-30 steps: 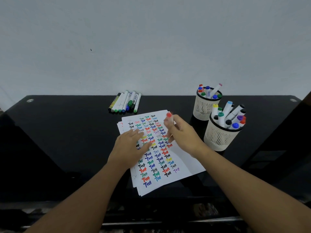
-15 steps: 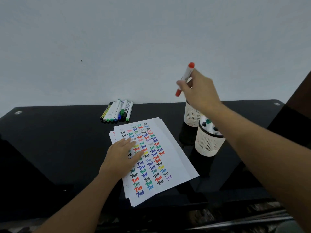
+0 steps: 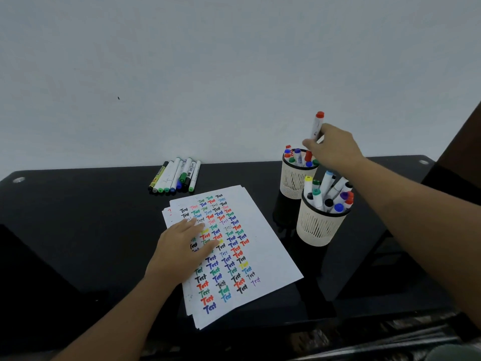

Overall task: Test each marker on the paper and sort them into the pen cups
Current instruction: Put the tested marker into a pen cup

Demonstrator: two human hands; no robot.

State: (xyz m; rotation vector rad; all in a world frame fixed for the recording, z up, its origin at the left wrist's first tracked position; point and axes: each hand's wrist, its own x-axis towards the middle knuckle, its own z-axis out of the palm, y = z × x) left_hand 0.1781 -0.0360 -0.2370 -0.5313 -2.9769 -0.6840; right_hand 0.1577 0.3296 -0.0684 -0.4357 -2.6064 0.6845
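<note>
Red-capped marker held upright over the far pen cup.

The marker — white barrel, red cap on top, a second red end low down — is pinched in the fingers of the right hand, its lower tip at the cup's rim among the markers already standing there. The near pen cup stands just beside, also full. The left hand lies flat, fingers straight, on the paper — rows of coloured "Test" words. Loose markers lie together further back on the black worktop.
</note>
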